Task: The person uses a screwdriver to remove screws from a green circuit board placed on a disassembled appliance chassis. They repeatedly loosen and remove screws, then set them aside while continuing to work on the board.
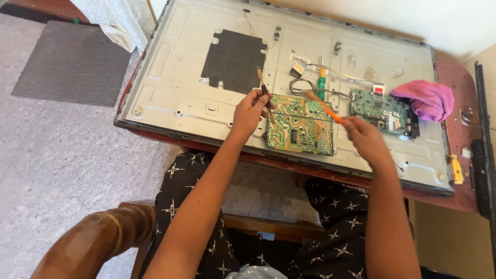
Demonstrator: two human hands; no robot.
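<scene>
A: Head view, looking down: the left hand (249, 109) pinches a thin brown-handled probe (264, 93), fingers closed around its lower shaft, tip slanting up and away over the grey metal back panel of the opened flat television (175, 77).

B: And the other hand?

A: The right hand (363, 135) grips a slim orange-handled tool (323, 106) near its rear end, closed tight on it. The shaft angles up and to the left, and its far end hangs over the green and cream rectangular power circuit board (300, 124).

B: Where does that board sit?

A: On the panel's near half, between the two hands, just beside a coil of dark wires (305, 87). A second, darker green circuit board (382, 111) lies to its right, next to a crumpled pink cloth (426, 99).

B: How would those tools handle?

A: Light and stiff, I judge, and thin enough to roll between fingertips, so a pencil-like pinch low on the handle suits them. The board looks rigid but fragile, with exposed solder and small parts; edges are the safe place to hold it.

B: Arm pose?

A: Both forearms reach forward from the lap, with the wrists raised above the panel. Whether either tip touches the board I cannot tell.

B: Anything else nearby?

A: A green-handled screwdriver (321, 82) lies on the panel beyond the board, and a yellow-handled tool (456, 169) rests on the reddish wooden table (454, 77) at the right edge.
</scene>
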